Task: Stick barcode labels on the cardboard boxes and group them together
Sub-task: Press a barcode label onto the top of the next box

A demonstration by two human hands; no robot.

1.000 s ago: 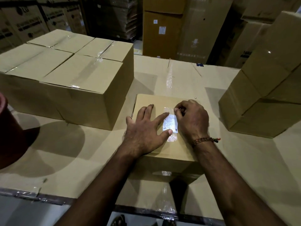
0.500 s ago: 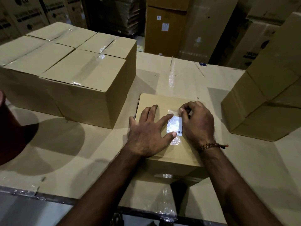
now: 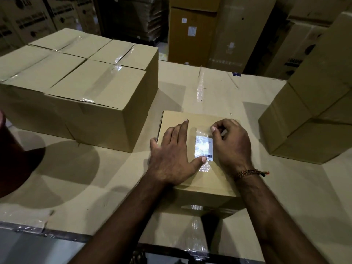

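Left hand (image 3: 171,159) flat and spread on top of a small cardboard box (image 3: 200,180), fingers straight, thumb tip pressing the lower left corner of a barcode label (image 3: 203,148). Right hand (image 3: 231,147) beside the label's right edge, fingers curled inward with fingertips near the label's upper right corner; whether pinching the clear film over the label or only pressing it, cannot tell. Braided bracelet (image 3: 249,172) at the right wrist.

Label lying on the box lid, near its middle, over the glossy tape seam. Small box sitting near the front edge of the cardboard-covered work surface (image 3: 95,178), roughly centred.

Probable step: smoothing the label down. Best done by keeping the left palm steady to stop the box sliding, then rubbing from the middle of the label outward toward each corner, so no bubble or lifted edge remains over the slick tape.

Further out: a block of larger taped boxes (image 3: 82,86) toward the back left of the surface, apparently grouped already. Another stack of boxes (image 3: 304,119) at the right edge. A dark red rounded object (image 3: 15,149) at the left edge, unclear. Tall printed cartons (image 3: 192,33) beyond the back edge.
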